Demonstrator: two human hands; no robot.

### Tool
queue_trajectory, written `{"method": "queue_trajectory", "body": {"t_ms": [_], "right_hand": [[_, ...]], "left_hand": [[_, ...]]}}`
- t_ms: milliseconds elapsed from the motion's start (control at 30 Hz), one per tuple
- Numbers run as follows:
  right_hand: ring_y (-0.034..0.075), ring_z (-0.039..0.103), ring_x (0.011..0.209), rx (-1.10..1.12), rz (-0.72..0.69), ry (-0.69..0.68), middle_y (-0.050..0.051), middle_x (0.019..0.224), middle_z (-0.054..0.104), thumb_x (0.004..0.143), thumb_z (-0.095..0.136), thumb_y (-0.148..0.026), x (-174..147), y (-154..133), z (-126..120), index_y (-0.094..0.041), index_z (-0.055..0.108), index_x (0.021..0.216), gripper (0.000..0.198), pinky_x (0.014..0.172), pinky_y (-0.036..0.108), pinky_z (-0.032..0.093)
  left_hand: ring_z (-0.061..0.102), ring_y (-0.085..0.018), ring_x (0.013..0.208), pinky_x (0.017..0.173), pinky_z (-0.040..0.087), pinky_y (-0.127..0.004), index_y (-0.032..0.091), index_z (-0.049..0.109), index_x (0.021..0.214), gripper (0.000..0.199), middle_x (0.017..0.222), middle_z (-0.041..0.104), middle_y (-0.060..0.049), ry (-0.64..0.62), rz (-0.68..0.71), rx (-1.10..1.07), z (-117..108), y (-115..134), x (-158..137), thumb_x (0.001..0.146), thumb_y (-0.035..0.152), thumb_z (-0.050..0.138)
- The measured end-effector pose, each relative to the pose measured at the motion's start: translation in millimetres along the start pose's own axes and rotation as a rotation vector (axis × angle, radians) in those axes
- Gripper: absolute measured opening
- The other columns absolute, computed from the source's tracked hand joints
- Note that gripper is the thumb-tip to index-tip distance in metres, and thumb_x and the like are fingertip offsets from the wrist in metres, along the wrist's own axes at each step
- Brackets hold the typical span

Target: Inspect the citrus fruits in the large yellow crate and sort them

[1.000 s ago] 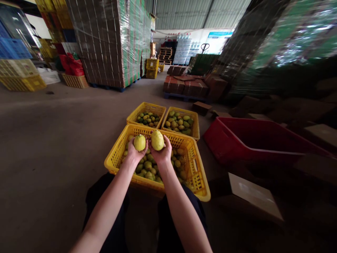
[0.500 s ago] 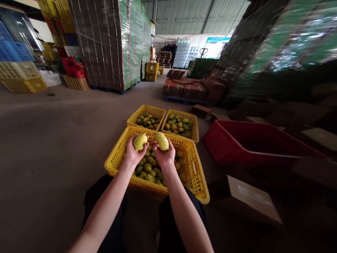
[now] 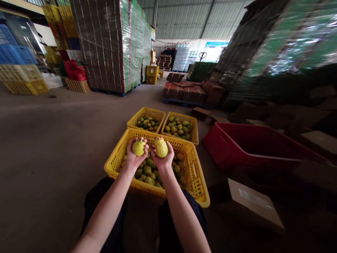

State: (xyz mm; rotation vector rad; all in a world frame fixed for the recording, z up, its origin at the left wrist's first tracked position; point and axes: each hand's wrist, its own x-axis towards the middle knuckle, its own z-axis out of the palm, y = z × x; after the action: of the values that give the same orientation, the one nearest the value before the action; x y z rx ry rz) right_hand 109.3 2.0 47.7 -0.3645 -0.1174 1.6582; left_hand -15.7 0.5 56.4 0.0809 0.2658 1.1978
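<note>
My left hand [image 3: 133, 156] is closed around a yellow lemon [image 3: 138, 147], its stem end tipped upward. In my right hand [image 3: 163, 159] sits a second, paler and longer lemon [image 3: 160, 147], held with the fingers curled about its sides. Both hands are side by side above a large yellow plastic crate [image 3: 197, 172]. Inside that crate lie many green and yellow lemons [image 3: 147, 171], partly hidden by my wrists and forearms.
Two smaller yellow crates, a left one [image 3: 131, 121] and a right one [image 3: 194, 130], stand just beyond, holding similar fruit. To the right are a red tub [image 3: 218, 151] and a cardboard box [image 3: 254, 198]. Wrapped carton stacks [image 3: 100, 45] rise behind.
Both lemons have turned in my hands, so their stem ends now point up. My hands have shifted slightly lower in view, still above the large crate.
</note>
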Motion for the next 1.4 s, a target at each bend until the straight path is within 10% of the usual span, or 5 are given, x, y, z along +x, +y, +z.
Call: {"method": "queue_trajectory", "body": {"t_ms": [867,1200,1400], "right_hand": [[0.014,0.05,0.038,-0.151,0.089,-0.292,0.0,0.059,0.068,0.068,0.067,-0.034,-2,1,-9,-0.022,0.058,0.056,0.02,0.025,0.022,0.03],[0.014,0.07,0.073,0.042,-0.055,0.119,0.003,0.078,0.073,0.083,0.06,-0.021,7,4,3,-0.017,0.065,0.088,0.008,0.06,0.02,0.058],[0.014,0.064,0.059,-0.007,0.018,0.238,0.004,0.066,0.068,0.088,0.052,-0.03,6,0,4,-0.016,0.063,0.086,0.018,0.046,0.019,0.052]], "left_hand": [[0.043,-0.008,0.035,0.033,0.037,-0.018,0.018,0.049,0.057,0.043,0.054,0.049,0.001,-0.052,-0.017,0.193,-4,-3,-2,0.096,0.028,0.034],[0.069,-0.016,0.073,0.057,0.06,-0.022,0.012,0.06,0.105,0.028,0.081,0.066,-0.009,0.251,0.102,-0.361,-2,-4,12,0.095,0.031,0.042],[0.065,-0.013,0.069,0.057,0.058,-0.017,0.014,0.06,0.098,0.02,0.078,0.062,-0.005,0.314,0.115,-0.268,-3,-2,16,0.089,0.031,0.058]]}}
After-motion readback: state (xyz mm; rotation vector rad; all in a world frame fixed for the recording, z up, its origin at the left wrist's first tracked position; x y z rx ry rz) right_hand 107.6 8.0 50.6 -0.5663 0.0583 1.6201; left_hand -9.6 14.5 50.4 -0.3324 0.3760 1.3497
